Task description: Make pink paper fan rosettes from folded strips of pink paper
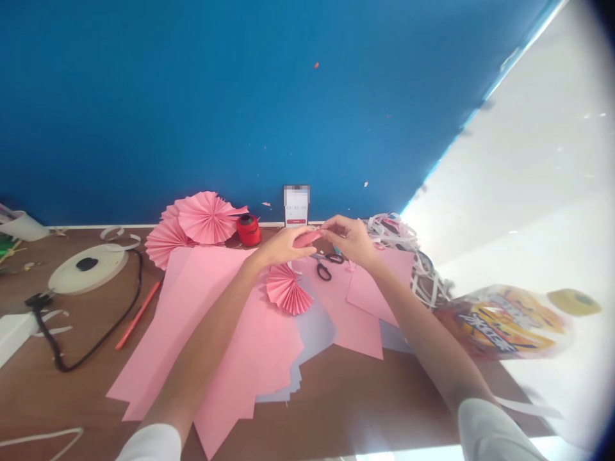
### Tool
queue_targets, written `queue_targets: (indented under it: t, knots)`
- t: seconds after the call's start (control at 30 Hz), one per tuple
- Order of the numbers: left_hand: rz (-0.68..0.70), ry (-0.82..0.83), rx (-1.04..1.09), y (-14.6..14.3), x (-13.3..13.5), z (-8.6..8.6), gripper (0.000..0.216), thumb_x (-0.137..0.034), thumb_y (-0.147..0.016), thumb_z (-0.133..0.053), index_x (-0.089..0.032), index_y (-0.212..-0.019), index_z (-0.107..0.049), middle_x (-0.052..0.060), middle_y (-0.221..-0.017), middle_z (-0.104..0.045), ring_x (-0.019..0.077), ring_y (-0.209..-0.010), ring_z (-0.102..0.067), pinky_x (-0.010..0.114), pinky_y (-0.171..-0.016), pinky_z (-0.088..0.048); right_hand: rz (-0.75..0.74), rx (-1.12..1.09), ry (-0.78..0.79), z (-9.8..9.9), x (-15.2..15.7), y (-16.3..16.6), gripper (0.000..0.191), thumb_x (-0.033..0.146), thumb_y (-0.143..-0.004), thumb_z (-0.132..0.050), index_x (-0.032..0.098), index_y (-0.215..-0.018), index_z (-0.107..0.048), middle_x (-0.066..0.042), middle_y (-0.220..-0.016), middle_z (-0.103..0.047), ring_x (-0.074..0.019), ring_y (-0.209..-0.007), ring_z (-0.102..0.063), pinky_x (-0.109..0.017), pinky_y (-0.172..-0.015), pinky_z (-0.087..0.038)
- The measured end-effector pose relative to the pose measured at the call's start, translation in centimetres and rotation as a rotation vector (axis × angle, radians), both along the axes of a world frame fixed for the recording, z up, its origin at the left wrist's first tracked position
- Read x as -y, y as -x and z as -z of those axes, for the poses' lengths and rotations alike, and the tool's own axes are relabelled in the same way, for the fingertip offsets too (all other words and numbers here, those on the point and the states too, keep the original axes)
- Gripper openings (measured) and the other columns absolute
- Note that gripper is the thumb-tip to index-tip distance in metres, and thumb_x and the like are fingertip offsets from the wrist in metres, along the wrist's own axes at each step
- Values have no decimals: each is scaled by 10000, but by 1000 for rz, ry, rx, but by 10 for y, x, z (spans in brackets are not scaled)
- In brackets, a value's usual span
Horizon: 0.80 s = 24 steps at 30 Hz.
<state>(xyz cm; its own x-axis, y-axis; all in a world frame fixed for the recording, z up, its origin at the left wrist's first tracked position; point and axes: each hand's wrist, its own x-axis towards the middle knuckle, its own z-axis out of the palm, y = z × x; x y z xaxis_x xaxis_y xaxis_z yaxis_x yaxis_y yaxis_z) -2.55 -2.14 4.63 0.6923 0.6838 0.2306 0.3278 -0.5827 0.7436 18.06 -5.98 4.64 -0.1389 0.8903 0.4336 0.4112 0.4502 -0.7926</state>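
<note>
Between my two hands is a narrow folded strip of pink paper [307,239], held up above the table. My left hand [289,243] grips it with thumb and fingers from the left. At its right end my right hand [350,239] pinches it. Just below, a small pleated pink paper fan [289,291] lies on the sheets. Black-handled scissors [325,271] rest under my right hand, their blades partly hidden. Several pink paper sheets [230,307] spread beneath my arms, with light blue-grey sheets [314,330] under them.
Pleated pink rosettes [211,218] and a red round container [248,230] stand by the blue wall. A phone [296,205] leans there. Left lie a red pen [138,315] and a white disc with a black cable [89,269]. Right are paper shreds [394,232] and a bottle [514,323].
</note>
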Motion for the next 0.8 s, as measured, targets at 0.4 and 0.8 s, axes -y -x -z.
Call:
queue_targets:
  t: [0.4, 0.8]
  knots:
    - [10, 359, 209, -10, -4, 8, 384, -492, -808, -605, -121, -887, -661, 89, -878, -700, 184, -836, -671, 344, -829, -513, 13, -69, -6, 6, -3, 4, 173, 338, -805, -627, 194, -900, -612, -40, -824, -692, -157, -697, -648, -301, -669, -523]
    - [-15, 384, 203, -18, 3, 6, 429, -528, -845, -543, -117, -914, -645, 112, -844, -708, 184, -764, -686, 330, -732, -551, 78, 0, -126, 8, 0, 9, 105, 297, -828, -587, 206, -880, -594, -29, -805, -686, -166, -730, -649, -304, -693, -501]
